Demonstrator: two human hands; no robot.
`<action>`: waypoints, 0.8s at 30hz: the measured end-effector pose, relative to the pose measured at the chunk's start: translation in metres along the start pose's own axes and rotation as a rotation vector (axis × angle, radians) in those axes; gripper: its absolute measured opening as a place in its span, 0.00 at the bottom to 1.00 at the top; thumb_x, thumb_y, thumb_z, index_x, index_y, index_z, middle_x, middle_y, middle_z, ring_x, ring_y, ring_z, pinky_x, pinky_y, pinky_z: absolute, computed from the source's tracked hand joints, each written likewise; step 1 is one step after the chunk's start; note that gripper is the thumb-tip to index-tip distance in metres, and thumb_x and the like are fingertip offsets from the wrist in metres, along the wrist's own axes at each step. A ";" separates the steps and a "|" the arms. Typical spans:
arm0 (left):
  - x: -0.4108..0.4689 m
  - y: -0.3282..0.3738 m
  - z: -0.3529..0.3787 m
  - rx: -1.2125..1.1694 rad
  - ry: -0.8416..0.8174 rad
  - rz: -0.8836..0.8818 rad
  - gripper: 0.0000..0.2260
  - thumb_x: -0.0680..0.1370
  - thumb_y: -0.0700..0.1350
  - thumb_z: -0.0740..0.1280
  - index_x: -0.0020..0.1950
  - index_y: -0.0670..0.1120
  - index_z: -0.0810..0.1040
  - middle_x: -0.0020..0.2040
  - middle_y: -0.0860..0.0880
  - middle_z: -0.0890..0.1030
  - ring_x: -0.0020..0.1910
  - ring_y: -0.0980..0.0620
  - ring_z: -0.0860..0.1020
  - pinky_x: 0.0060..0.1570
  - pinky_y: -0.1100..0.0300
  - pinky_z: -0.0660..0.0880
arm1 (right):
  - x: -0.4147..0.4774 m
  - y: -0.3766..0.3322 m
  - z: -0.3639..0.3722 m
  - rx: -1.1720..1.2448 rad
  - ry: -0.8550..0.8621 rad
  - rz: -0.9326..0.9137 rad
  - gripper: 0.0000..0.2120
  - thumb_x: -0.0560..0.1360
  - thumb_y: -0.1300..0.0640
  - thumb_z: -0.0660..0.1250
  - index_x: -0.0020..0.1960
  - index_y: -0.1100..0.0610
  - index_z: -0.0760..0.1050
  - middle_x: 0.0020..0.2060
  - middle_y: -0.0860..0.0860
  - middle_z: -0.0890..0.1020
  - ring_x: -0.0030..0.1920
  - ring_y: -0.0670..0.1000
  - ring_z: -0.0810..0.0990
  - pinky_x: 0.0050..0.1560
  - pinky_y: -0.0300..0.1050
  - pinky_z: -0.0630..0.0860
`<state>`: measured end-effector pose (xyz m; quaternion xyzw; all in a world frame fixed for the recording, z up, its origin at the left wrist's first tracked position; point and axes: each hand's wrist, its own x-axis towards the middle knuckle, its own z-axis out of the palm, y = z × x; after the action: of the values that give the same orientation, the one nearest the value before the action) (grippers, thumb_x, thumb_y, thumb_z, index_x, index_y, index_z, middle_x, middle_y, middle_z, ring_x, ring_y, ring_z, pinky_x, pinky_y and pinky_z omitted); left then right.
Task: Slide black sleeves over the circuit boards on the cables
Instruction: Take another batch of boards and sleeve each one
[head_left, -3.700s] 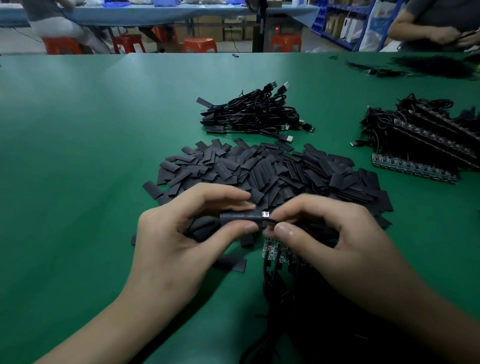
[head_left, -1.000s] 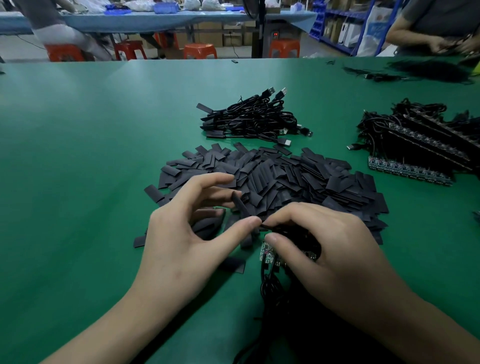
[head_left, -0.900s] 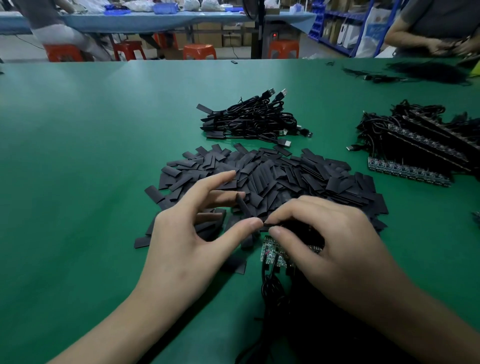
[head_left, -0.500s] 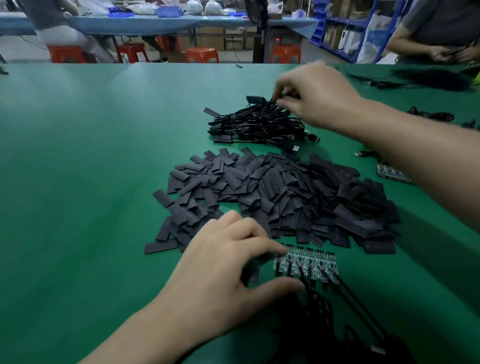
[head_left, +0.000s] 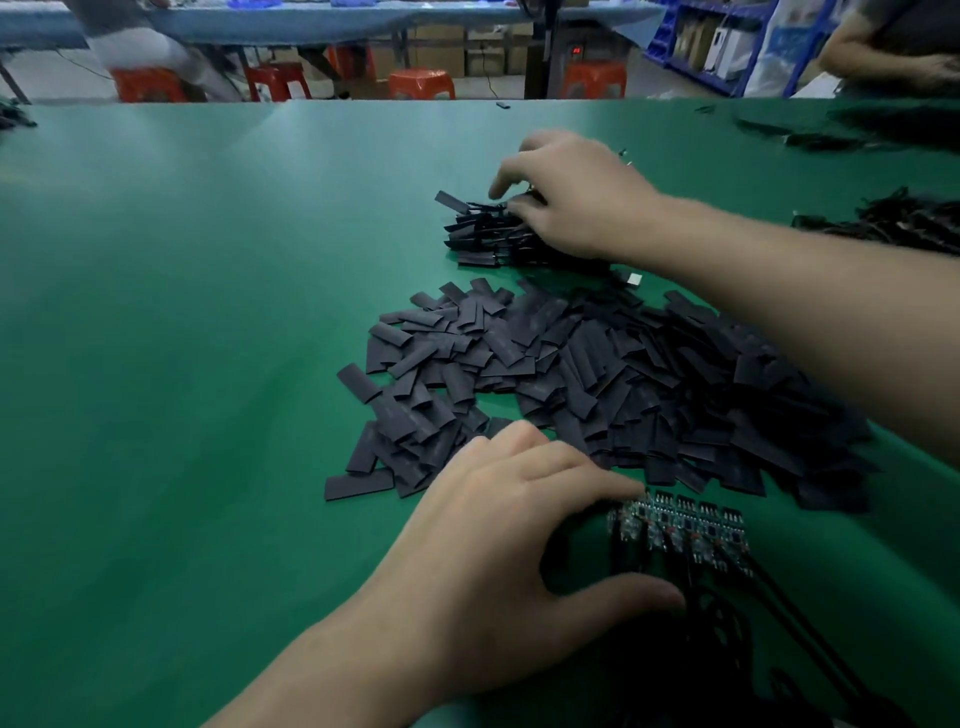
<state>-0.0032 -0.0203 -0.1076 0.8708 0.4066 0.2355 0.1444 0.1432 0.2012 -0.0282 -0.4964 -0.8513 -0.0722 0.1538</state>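
A broad heap of flat black sleeves (head_left: 597, 374) lies mid-table. Just in front of it, a row of bare green circuit boards (head_left: 680, 522) sits on black cables (head_left: 779, 613) that run toward me. My left hand (head_left: 498, 540) lies beside that row, fingers stretched out, a fingertip at the leftmost board and the thumb on the cables. My right hand (head_left: 566, 197) reaches far across and comes down on the pile of sleeved cables (head_left: 488, 234). Its fingers bend into the pile, and the fingertips are blurred and partly hidden.
Another dark bundle of cables with boards (head_left: 904, 223) lies at the right edge. More black material (head_left: 831, 135) sits at the far right, near a person's arm (head_left: 893, 57). Orange stools (head_left: 421, 83) stand beyond the green table (head_left: 182, 312).
My right hand left the row of boards, carried a sleeved cable over to the far pile and has now dropped onto it. My left hand stayed by the boards and spread its fingers.
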 end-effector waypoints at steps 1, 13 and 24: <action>0.000 0.000 0.000 0.010 0.001 -0.001 0.26 0.74 0.73 0.63 0.65 0.60 0.80 0.57 0.65 0.80 0.57 0.59 0.74 0.56 0.54 0.73 | -0.022 -0.004 -0.008 0.065 0.018 0.005 0.11 0.82 0.55 0.65 0.62 0.52 0.81 0.56 0.52 0.79 0.58 0.55 0.78 0.59 0.49 0.73; 0.000 0.002 0.004 -0.009 0.015 -0.037 0.29 0.71 0.74 0.65 0.66 0.61 0.79 0.56 0.67 0.80 0.54 0.61 0.71 0.57 0.55 0.72 | -0.224 -0.044 -0.049 -0.088 -0.422 0.073 0.30 0.73 0.27 0.51 0.62 0.42 0.76 0.50 0.39 0.72 0.57 0.44 0.69 0.55 0.45 0.72; -0.001 -0.001 -0.002 -0.515 0.080 -0.113 0.28 0.67 0.57 0.80 0.65 0.58 0.78 0.59 0.56 0.83 0.62 0.53 0.81 0.61 0.62 0.76 | -0.224 -0.045 -0.043 0.366 -0.278 0.205 0.08 0.74 0.40 0.73 0.47 0.42 0.78 0.44 0.38 0.79 0.48 0.39 0.76 0.48 0.42 0.73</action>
<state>-0.0058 -0.0202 -0.1071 0.7712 0.3868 0.3570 0.3581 0.2156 -0.0175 -0.0608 -0.5492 -0.8084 0.1681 0.1291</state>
